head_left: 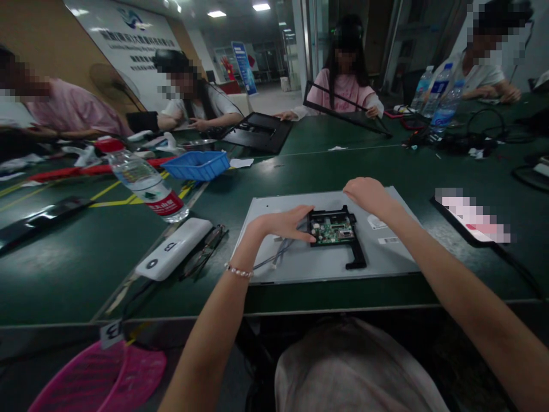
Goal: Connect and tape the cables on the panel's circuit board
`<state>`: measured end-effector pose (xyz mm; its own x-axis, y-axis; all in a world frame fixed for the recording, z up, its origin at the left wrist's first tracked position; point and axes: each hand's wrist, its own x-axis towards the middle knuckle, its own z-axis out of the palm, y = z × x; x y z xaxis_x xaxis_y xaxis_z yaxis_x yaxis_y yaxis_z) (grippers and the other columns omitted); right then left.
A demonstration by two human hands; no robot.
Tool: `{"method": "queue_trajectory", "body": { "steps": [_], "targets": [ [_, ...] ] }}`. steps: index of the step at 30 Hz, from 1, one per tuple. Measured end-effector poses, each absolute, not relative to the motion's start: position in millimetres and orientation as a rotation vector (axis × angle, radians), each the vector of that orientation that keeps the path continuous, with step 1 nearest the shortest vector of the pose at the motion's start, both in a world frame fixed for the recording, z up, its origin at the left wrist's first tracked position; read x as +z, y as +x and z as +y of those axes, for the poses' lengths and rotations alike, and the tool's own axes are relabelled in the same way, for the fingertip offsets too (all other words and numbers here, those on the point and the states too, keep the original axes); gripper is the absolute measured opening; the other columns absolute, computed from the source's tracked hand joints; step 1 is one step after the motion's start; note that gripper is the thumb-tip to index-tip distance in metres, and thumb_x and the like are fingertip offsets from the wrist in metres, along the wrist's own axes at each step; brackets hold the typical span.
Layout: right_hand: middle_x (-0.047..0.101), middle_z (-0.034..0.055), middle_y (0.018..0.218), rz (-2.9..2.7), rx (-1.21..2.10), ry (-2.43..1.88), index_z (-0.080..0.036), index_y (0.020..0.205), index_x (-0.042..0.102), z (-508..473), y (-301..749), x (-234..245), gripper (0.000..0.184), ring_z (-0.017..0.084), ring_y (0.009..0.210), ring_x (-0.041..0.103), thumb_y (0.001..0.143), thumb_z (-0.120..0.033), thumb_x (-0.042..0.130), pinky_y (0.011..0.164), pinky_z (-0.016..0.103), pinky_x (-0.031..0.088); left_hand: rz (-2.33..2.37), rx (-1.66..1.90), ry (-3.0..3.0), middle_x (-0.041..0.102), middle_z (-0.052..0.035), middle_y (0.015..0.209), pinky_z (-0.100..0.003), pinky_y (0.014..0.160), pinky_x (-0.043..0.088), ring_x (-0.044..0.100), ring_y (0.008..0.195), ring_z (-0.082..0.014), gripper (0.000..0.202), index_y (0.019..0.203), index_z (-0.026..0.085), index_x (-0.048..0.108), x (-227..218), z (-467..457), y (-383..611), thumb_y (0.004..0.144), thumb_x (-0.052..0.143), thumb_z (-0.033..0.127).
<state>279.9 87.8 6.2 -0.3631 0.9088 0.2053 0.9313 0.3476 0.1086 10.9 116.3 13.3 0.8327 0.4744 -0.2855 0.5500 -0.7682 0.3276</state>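
A flat grey display panel (295, 266) lies on the table in front of me. On it rests a black plastic bracket (357, 254) with a green circuit board (332, 232) set in it. My left hand (289, 223) grips the bracket's left end, thumb on the near side and fingers on the far side. Thin grey cables (281, 250) run out beneath that hand. At the panel's far edge, behind the bracket, my right hand (365, 191) is curled closed; its fingertips are hidden, so whatever they hold does not show.
Left of the panel are glasses (203, 252), a white power bank (175, 249), a water bottle (143, 180) and a blue tray (197, 165). A phone (472, 220) with a cable lies right. Several people sit opposite; one holds a black frame (343, 111). A pink basket (103, 377) stands below.
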Motion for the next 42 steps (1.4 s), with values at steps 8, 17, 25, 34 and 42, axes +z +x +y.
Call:
{"method": "queue_trajectory", "body": {
  "steps": [8,17,25,34,42],
  "targets": [
    [0.069,0.0086,0.113,-2.428,0.121,-1.523,-0.016,0.107,0.071,88.2,307.7,-2.5,0.031,0.024,0.106,0.062,0.086,-0.026,0.051,0.095,0.034,0.045,0.814,-0.340,2.572,0.010,-0.0192,0.156,-0.034,0.115,0.015,0.017,0.143,-0.0305,0.111,0.149,0.006,0.003,15.5,115.7,10.5,0.074,0.051,0.073],
    [0.071,0.0077,0.107,-2.464,0.119,-1.559,-0.018,0.098,0.073,92.8,311.2,-14.7,0.022,0.023,0.101,0.063,0.083,-0.023,0.057,0.092,0.034,0.047,0.790,-0.358,2.592,0.009,-0.0180,0.157,-0.038,0.115,0.017,0.017,0.142,-0.0320,0.115,0.150,0.012,-0.001,13.5,117.1,8.3,0.071,0.050,0.078],
    [0.072,0.0070,0.102,-2.365,0.023,-1.651,-0.018,0.096,0.073,90.8,302.3,-16.6,0.024,0.023,0.095,0.065,0.089,-0.024,0.051,0.083,0.034,0.049,0.767,-0.338,2.619,0.010,-0.0180,0.156,-0.040,0.115,0.017,0.017,0.142,-0.0325,0.113,0.150,0.013,-0.001,10.1,117.4,9.9,0.071,0.051,0.076],
    [0.071,0.0086,0.105,-2.494,-0.074,-1.568,-0.018,0.098,0.072,74.6,270.5,0.7,0.025,0.023,0.098,0.064,0.089,-0.020,0.049,0.081,0.031,0.048,0.807,-0.369,2.583,0.008,-0.0198,0.156,-0.038,0.116,0.015,0.014,0.143,-0.0330,0.116,0.149,0.009,0.000,13.4,113.2,10.8,0.070,0.051,0.077],
    [0.073,0.0093,0.094,-2.564,0.067,-1.605,-0.018,0.098,0.074,72.5,262.9,-0.6,0.024,0.022,0.090,0.066,0.086,-0.019,0.053,0.079,0.030,0.048,0.822,-0.375,2.563,0.008,-0.0196,0.156,-0.039,0.116,0.016,0.014,0.143,-0.0335,0.117,0.149,0.008,0.000,16.7,110.8,12.5,0.069,0.052,0.077]
  ]
}}
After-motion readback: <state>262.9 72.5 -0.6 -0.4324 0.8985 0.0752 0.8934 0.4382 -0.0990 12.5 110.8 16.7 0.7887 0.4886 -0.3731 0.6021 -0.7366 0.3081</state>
